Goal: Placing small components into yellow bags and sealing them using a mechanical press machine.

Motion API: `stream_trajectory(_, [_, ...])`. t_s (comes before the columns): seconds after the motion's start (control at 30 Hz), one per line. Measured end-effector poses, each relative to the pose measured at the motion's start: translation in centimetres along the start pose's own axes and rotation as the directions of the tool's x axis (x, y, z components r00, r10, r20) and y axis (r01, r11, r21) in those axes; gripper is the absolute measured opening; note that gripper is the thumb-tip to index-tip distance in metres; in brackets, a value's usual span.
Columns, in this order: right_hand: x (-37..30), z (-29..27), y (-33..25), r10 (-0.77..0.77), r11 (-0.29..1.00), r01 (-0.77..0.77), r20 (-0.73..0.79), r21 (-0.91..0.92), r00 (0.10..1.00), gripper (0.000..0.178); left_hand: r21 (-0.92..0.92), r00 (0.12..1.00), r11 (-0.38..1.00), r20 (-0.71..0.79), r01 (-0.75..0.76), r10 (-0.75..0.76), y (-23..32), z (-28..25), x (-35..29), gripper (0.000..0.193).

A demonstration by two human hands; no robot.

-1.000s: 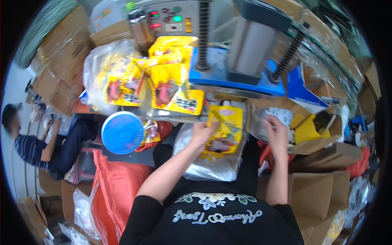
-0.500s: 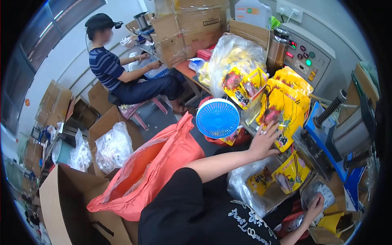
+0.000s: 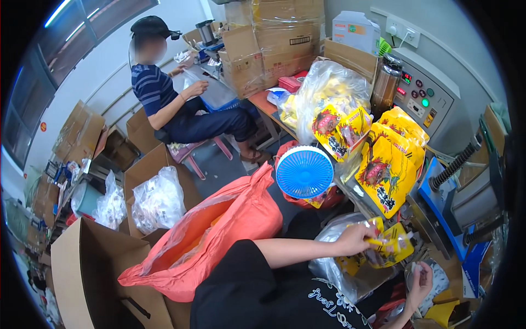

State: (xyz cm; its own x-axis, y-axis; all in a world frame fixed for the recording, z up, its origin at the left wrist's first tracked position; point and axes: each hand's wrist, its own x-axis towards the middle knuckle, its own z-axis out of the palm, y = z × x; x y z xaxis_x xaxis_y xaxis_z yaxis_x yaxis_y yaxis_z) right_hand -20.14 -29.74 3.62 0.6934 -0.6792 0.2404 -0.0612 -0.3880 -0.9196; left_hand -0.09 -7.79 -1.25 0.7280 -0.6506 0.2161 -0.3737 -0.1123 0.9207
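Over the person's lap, the left hand (image 3: 355, 240) pinches a yellow pouch (image 3: 396, 247) between the thumb and fingers. A big clear plastic bag (image 3: 330, 274) lies on the lap, just under this hand, with more yellow in it. The right hand (image 3: 421, 279) is lower down and off to the right, with its fingers curled in, right beside a gray-and-white thing (image 3: 440, 278). I cannot tell if the right hand holds anything. Up on the surface (image 3: 263, 104), more yellow pouches (image 3: 388, 172) lie in a pile, and next to them sits a clear bag (image 3: 335, 74) stuffed with yellow packs. A tall brown bottle (image 3: 385, 88) stands behind the pile, near a control box (image 3: 430, 90) with little lights. A blue press (image 3: 435, 181) is to the right. On the left, a big red sack (image 3: 235, 219) sags open beside a cardboard box (image 3: 68, 263). Farther back, another person (image 3: 156, 90) sits on a pink stool (image 3: 194, 165).
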Motion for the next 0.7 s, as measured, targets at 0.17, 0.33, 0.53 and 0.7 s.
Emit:
stream_trajectory(0.17, [-1.6, 4.3, -4.5, 0.119, 0.988, -0.145, 0.357, 0.045, 0.927, 0.015, -0.101, 0.967, 0.994, 0.255, 0.041, -0.014, -0.1, 1.9, -3.5, 0.020])
stream_trajectory(0.33, [-2.7, 5.5, -1.8, 0.165, 0.953, -0.215, 0.229, 0.213, 0.959, 0.015, -0.181, 0.925, 0.982, 0.379, 0.055, 0.018, -2.2, 3.3, -3.8, 0.028])
stream_trajectory(0.53, [-1.4, 7.1, -1.9, 0.116, 0.983, -0.135, 0.151, 0.124, 0.982, 0.046, -0.192, 0.936, 0.944, 0.281, 0.270, -0.211, -0.7, 1.6, -2.1, 0.036])
stream_trajectory(0.7, [-1.3, 3.5, -0.2, 0.002, 0.997, -0.009, -0.090, -0.079, 0.996, 0.031, -0.372, 0.897, 0.834, 0.334, 0.408, -0.290, 1.3, 3.6, 2.0, 0.032])
